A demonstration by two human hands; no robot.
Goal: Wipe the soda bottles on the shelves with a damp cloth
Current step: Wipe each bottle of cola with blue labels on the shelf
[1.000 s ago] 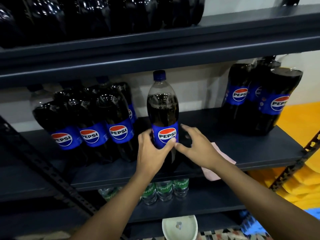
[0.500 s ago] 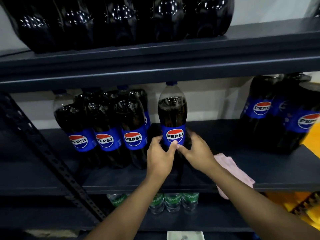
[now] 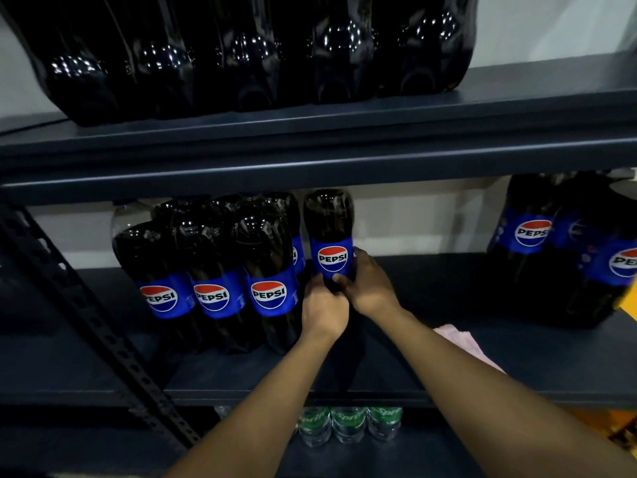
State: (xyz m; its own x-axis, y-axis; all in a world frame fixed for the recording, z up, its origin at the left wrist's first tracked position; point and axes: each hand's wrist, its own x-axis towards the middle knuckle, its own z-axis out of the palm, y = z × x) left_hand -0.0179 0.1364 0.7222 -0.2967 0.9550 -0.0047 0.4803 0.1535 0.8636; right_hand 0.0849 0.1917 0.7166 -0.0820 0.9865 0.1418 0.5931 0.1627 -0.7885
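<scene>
A single Pepsi bottle point(image 3: 330, 232) with dark cola and a blue label stands upright on the middle shelf point(image 3: 448, 281), just right of a wrapped pack of Pepsi bottles point(image 3: 213, 270). My left hand point(image 3: 324, 307) grips its lower body from the front left. My right hand point(image 3: 370, 284) grips it from the right, fingers curled round the label's edge. The bottle's cap is hidden behind the shelf above. A pink cloth point(image 3: 463, 343) lies on the shelf behind my right forearm; neither hand touches it.
Another Pepsi pack point(image 3: 565, 250) stands at the right of the middle shelf. Wrapped dark bottles point(image 3: 248, 53) fill the upper shelf point(image 3: 310, 146). Sprite bottles point(image 3: 348, 422) sit on the shelf below. A perforated diagonal brace point(image 3: 93, 322) crosses the left side.
Both hands have moved the single bottle back and left, closer to the left pack. The view has tilted up, so the bottle's cap is now hidden.
</scene>
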